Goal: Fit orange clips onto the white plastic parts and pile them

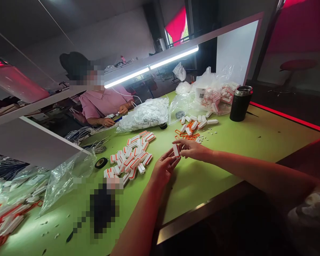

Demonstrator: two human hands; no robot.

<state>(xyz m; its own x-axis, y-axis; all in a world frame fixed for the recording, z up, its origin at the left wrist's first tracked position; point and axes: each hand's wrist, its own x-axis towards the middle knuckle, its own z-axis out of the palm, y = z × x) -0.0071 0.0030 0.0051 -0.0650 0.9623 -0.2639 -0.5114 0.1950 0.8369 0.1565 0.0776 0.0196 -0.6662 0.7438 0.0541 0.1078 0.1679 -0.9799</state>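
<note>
A white, block-shaped connector housing [176, 150] with rows of small holes and a bit of orange at its edge is between my hands, above the green table. My left hand [165, 165] grips it from below and the left, fingers closed round it. From the right, my right hand [196, 149] reaches in with its fingertips at the housing; whether they pinch a small part is too small to tell. Just beyond are orange sealing rings [188, 136], loose white housings [194, 125] and tiny white plugs [199, 139]. To the left lies a heap of orange-rimmed housings [133, 156].
A black tumbler [240, 103] stands at the right. Filled plastic bags [146, 113] lie along the back, where a co-worker [104, 103] in a pink shirt handles small parts. Black tape [101, 163] and a clear bag [66, 177] lie left. A light tube [173, 58] hangs above.
</note>
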